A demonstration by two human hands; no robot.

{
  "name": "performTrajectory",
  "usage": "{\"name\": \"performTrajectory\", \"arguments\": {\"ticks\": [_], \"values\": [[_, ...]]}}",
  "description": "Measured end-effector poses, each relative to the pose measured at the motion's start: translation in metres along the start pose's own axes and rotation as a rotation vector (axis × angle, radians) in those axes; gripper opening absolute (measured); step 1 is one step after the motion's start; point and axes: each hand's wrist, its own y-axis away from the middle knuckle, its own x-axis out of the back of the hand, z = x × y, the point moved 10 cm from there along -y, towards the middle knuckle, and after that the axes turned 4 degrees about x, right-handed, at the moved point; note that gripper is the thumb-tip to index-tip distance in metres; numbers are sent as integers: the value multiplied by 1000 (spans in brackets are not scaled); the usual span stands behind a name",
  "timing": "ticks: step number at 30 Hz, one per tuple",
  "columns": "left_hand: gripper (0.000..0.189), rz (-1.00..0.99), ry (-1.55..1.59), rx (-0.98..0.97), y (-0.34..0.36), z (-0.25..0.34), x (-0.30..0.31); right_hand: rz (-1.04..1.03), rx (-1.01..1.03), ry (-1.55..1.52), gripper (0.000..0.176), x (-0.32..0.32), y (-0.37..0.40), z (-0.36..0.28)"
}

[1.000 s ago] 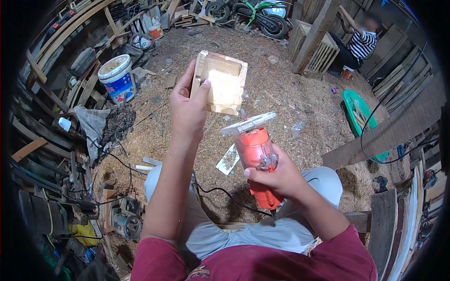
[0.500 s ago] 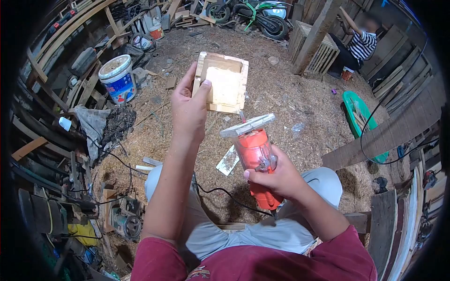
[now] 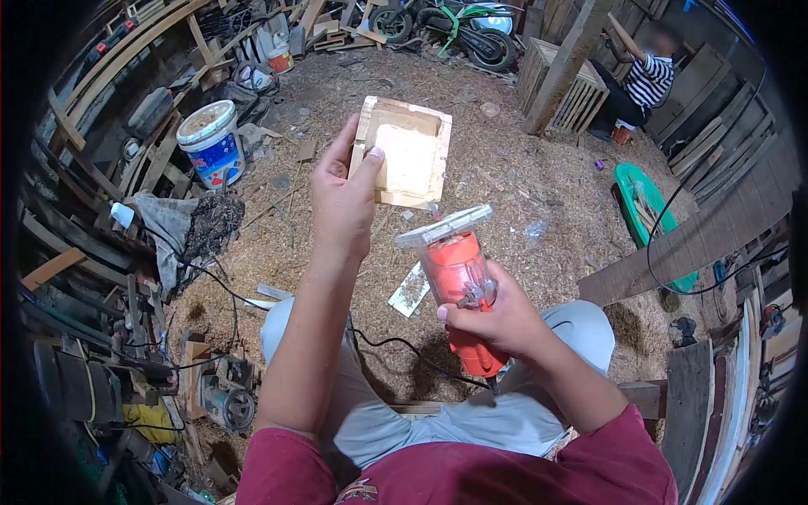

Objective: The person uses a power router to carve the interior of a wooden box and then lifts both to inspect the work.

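Observation:
My left hand (image 3: 345, 189) grips the left side of a square wooden box (image 3: 411, 156), thumb on the inner edge and fingers behind it. The box's hollow faces me, with a bright patch inside. My right hand (image 3: 497, 316) is wrapped round the body of a red router (image 3: 467, 290), its pale base plate (image 3: 444, 225) turned up and away from me. The router's bit points up near the box's lower right corner; whether they touch I cannot tell. A black cord (image 3: 412, 349) runs from the router's lower end across to the left.
Sawdust covers the floor (image 3: 505, 194). A white paint bucket (image 3: 210, 147) stands at left, a green tray (image 3: 644, 202) of scraps at right. Beyond a slanting post (image 3: 568, 71), a person in a striped shirt (image 3: 652, 80) sits. A board (image 3: 699, 231) crosses at right.
The wooden box and my left hand have shifted slightly right, and the box has turned a little. My right hand and the router have hardly moved.

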Motion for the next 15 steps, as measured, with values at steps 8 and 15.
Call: {"name": "performTrajectory", "arguments": {"ticks": [8, 15], "values": [[63, -24, -20, 29, 5, 1, -7, -3, 5, -26, 69, 0, -1, -1], [65, -46, -7, 30, 5, 0, -9, 6, -7, -10, 71, 2, 1, -2]]}}
